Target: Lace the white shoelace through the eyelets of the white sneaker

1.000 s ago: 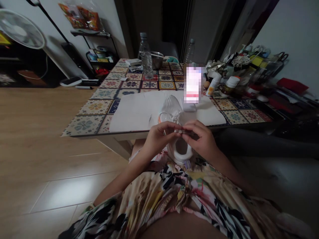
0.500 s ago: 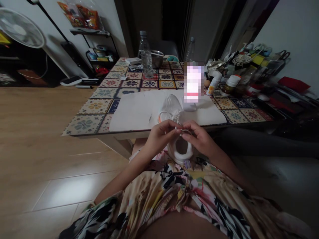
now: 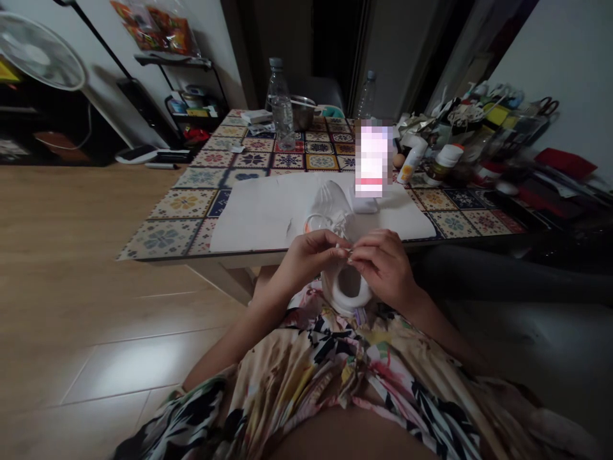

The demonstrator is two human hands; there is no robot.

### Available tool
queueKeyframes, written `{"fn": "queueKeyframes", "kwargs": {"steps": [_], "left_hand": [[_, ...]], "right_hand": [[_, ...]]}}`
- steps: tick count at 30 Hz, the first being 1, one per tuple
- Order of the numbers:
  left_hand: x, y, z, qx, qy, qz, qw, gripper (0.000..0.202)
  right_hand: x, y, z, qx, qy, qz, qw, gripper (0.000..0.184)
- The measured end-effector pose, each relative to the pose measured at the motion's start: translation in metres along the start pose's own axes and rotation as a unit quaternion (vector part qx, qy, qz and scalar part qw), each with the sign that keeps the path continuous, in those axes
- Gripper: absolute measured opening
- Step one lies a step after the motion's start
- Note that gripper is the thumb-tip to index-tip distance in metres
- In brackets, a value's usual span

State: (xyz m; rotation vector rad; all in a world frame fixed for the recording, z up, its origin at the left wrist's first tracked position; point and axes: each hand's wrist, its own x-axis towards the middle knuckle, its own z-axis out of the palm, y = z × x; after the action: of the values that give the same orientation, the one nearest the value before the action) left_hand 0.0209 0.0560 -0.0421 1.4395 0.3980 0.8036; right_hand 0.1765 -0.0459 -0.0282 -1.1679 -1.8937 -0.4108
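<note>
Right now, a white lace-up shoe [image 3: 330, 197] with a round opening lies across the near edge of the worktop [image 3: 165, 237], which is covered in a multicoloured tile pattern; its toe points toward the far edge and its heel hangs out over the person's lap. Above the opening, the fingers of the left hand [image 3: 313, 255] and the right hand [image 3: 387, 265] meet tip to tip, pinched close together, with a bit of white showing between them; whether each hand grips the thin white shoelace [image 3: 341, 225] is too small to tell. Beneath the toe, a large white sheet [image 3: 258, 211] spreads along the near edge, stopping short of the near left corner. Just beyond the shoe, a bright, pixelated upright screen [image 3: 372, 160] stands by a small pale block [image 3: 365, 204]. Toward the far edge are a clear plastic bottle with a grey cap [image 3: 282, 115] and a round metal bowl [image 3: 303, 115]. Nearer the right edge sit a brown egg [image 3: 398, 160], a white cylinder with an orange print [image 3: 412, 163] and a dark jar with a white lid [image 3: 443, 165]. Past the far left corner, a round white fan [image 3: 43, 54] stands well apart.
</note>
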Motion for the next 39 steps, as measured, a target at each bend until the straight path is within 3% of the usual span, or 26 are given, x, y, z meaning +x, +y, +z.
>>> {"fn": "queueKeyframes", "kwargs": {"steps": [3, 8, 13, 16, 21, 25, 28, 31, 34, 36, 37, 39], "left_hand": [[0.004, -0.003, -0.005, 0.024, 0.007, 0.038, 0.999, 0.011], [0.011, -0.010, -0.013, 0.138, 0.068, 0.132, 0.979, 0.010], [0.014, -0.017, -0.010, 0.190, 0.123, 0.189, 0.956, 0.012], [0.016, -0.019, -0.007, 0.194, 0.137, 0.191, 0.953, 0.012], [0.011, -0.018, -0.016, 0.208, 0.087, 0.163, 0.960, 0.008], [-0.001, -0.010, -0.022, 0.212, 0.108, 0.159, 0.958, 0.013], [-0.011, -0.003, -0.021, 0.213, 0.049, 0.166, 0.962, 0.008], [-0.016, 0.002, -0.018, 0.222, -0.017, 0.174, 0.959, 0.015], [-0.017, 0.003, -0.016, 0.251, -0.036, 0.178, 0.951, 0.020], [-0.017, 0.003, -0.014, 0.270, -0.041, 0.177, 0.946, 0.020], [-0.016, 0.002, -0.014, 0.276, -0.041, 0.175, 0.944, 0.019], [-0.015, 0.000, -0.013, 0.278, -0.035, 0.173, 0.944, 0.016]], "right_hand": [[0.000, 0.004, -0.004, 0.079, -0.004, 0.008, 0.997, 0.007], [-0.004, 0.014, -0.010, 0.184, -0.070, 0.016, 0.980, 0.009], [-0.006, 0.018, -0.007, 0.221, -0.110, 0.017, 0.969, 0.012], [-0.006, 0.018, -0.006, 0.234, -0.126, 0.018, 0.964, 0.014], [-0.006, 0.017, -0.005, 0.214, -0.106, 0.015, 0.971, 0.013], [-0.005, 0.014, -0.004, 0.088, -0.100, 0.029, 0.991, 0.013], [-0.002, 0.005, -0.011, 0.054, -0.112, 0.043, 0.991, 0.018], [0.003, -0.009, -0.029, 0.191, -0.148, 0.036, 0.970, 0.024], [0.005, -0.018, -0.050, 0.416, -0.210, -0.068, 0.882, 0.030], [0.005, -0.017, -0.057, 0.479, -0.224, -0.103, 0.842, 0.027], [0.004, -0.013, -0.057, 0.479, -0.216, -0.082, 0.847, 0.026], [0.002, -0.005, -0.049, 0.421, -0.174, 0.027, 0.890, 0.030]]}}
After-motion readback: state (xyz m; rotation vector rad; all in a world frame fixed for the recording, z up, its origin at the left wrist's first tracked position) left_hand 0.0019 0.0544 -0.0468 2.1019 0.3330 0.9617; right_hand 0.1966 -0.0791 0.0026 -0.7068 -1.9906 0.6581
